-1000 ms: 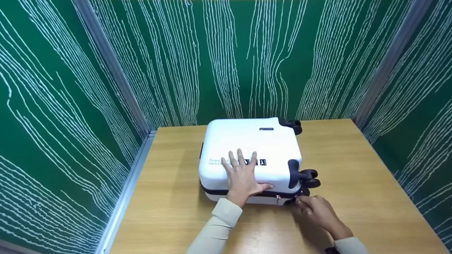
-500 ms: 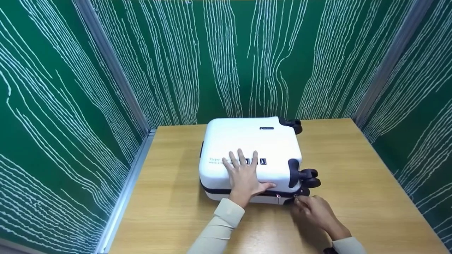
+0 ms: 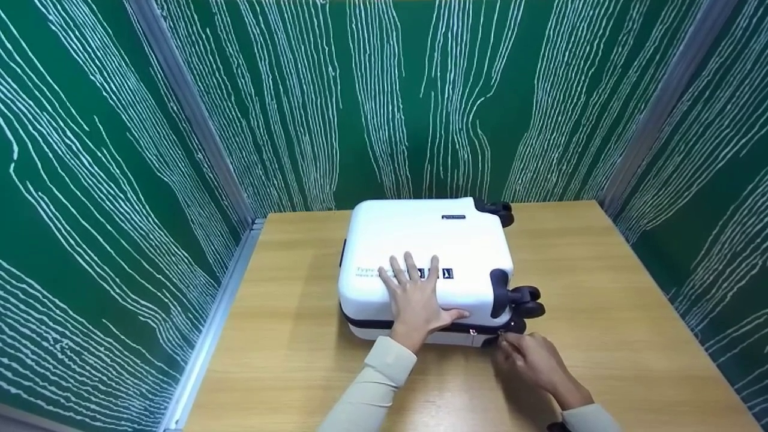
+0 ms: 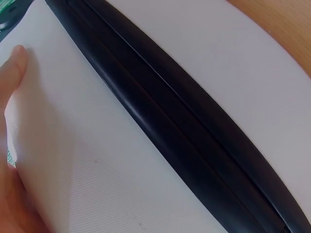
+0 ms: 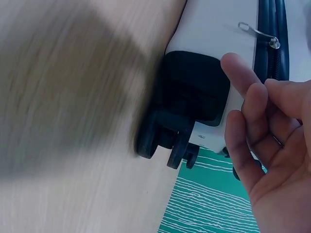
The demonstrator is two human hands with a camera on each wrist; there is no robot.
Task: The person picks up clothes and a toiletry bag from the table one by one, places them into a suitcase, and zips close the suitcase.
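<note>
A white hard-shell suitcase (image 3: 420, 237) lies flat on the table, its wheels pointing right. My left hand (image 3: 415, 305) rests spread on the top shell near the front edge, fingers straight; in the left wrist view only part of that hand (image 4: 12, 77) shows beside the black zipper band (image 4: 160, 102). At the front right corner, my right hand (image 3: 536, 359) pinches a small metal zipper pull, mostly hidden by the fingers. The right wrist view has this hand (image 5: 277, 131) with curled fingers at the zipper (image 5: 276, 63). Another zipper pull (image 5: 250, 29) hangs free nearby.
Black wheels (image 3: 525, 302) stick out at the suitcase's right end, close to my right hand. The wooden table (image 3: 288, 372) extends on both sides. Green panels (image 3: 372, 120) with white wavy lines, joined by metal posts (image 3: 204, 120), enclose the back and sides.
My right hand has shifted very slightly left along the front right corner, still pinching. The left hand has slid a touch to the right on the shell; the suitcase has hardly moved.
</note>
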